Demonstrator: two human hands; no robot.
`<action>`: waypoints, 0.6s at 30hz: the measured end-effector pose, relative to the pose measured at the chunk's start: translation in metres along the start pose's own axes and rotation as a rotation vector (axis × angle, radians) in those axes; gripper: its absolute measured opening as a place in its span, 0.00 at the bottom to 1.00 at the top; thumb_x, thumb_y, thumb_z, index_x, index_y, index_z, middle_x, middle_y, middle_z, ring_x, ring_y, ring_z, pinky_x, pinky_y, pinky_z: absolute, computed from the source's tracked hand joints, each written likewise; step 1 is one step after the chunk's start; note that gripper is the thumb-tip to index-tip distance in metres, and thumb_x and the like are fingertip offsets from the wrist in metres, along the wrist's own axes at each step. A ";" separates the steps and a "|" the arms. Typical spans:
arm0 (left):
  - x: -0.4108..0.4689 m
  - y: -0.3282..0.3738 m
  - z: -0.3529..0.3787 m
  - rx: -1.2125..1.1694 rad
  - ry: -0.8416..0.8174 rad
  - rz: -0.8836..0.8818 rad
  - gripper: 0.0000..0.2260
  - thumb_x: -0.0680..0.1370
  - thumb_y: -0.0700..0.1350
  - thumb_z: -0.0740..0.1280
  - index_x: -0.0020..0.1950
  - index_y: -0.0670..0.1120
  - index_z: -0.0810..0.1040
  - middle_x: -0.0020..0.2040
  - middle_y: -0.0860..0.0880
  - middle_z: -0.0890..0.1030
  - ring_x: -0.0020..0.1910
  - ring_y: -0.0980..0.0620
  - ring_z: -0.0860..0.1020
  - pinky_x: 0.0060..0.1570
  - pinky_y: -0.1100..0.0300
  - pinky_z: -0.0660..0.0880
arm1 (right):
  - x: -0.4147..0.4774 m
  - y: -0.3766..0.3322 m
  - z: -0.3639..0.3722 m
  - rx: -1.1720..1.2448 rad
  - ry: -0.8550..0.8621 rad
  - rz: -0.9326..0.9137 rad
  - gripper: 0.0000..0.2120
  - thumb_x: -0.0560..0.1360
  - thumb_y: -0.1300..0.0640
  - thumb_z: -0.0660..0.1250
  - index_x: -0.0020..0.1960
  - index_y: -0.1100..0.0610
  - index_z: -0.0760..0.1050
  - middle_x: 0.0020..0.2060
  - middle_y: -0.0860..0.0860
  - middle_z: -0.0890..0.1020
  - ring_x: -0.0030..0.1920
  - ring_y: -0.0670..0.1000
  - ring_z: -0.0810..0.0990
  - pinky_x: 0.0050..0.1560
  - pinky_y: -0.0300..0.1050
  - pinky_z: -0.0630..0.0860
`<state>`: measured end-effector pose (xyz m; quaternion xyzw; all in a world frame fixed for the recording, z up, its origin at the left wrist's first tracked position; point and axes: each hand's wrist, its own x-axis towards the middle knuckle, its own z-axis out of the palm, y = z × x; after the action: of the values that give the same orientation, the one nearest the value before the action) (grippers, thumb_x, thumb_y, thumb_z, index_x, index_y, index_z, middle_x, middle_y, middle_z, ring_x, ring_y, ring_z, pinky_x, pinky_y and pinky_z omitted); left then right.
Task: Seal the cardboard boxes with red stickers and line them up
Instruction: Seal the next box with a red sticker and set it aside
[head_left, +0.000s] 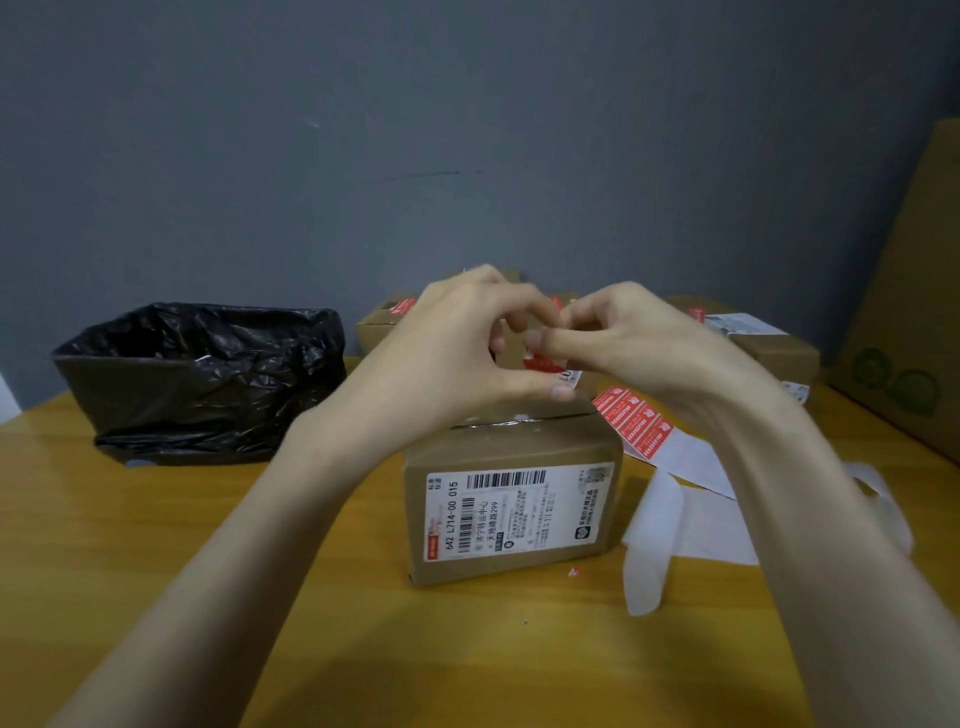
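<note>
Two bare forearms reaching forward and converging, left grip (467, 343) and right grip (634, 343) raised close together, fingers curled, right thumb and forefinger pinching a small red-and-white paper sticker (550, 366), left thumb pinching its lower edge

Grey-blue wall (467, 130) behind yellow wooden table (156, 519), dim light

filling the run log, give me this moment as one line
left hand: pinches red sticker | right hand: pinches same sticker | near box: below hands | sticker strip: right of box
</note>
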<state>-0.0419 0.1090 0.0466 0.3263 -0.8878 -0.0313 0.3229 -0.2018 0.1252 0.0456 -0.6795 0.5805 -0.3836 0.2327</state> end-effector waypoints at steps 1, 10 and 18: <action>0.001 -0.001 0.003 -0.011 -0.001 0.005 0.20 0.62 0.59 0.71 0.52 0.55 0.80 0.43 0.56 0.74 0.40 0.59 0.74 0.39 0.71 0.67 | 0.000 0.001 0.001 -0.005 -0.011 -0.006 0.16 0.70 0.45 0.71 0.41 0.59 0.82 0.44 0.66 0.81 0.40 0.52 0.76 0.48 0.55 0.73; 0.001 -0.010 0.002 -0.138 0.081 -0.049 0.04 0.69 0.42 0.74 0.42 0.46 0.83 0.36 0.53 0.82 0.39 0.57 0.79 0.40 0.69 0.75 | -0.003 -0.001 -0.002 0.028 -0.077 -0.033 0.25 0.63 0.37 0.69 0.44 0.58 0.83 0.46 0.59 0.84 0.54 0.57 0.80 0.61 0.59 0.73; 0.002 -0.017 -0.002 -0.318 0.125 -0.212 0.10 0.69 0.32 0.69 0.35 0.47 0.80 0.37 0.49 0.83 0.38 0.53 0.82 0.47 0.62 0.78 | -0.003 0.003 -0.003 0.302 -0.066 -0.016 0.30 0.63 0.34 0.59 0.37 0.61 0.80 0.42 0.57 0.85 0.50 0.52 0.83 0.62 0.48 0.74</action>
<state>-0.0321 0.0948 0.0445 0.3641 -0.8106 -0.1848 0.4199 -0.2062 0.1282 0.0445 -0.6535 0.5028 -0.4458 0.3484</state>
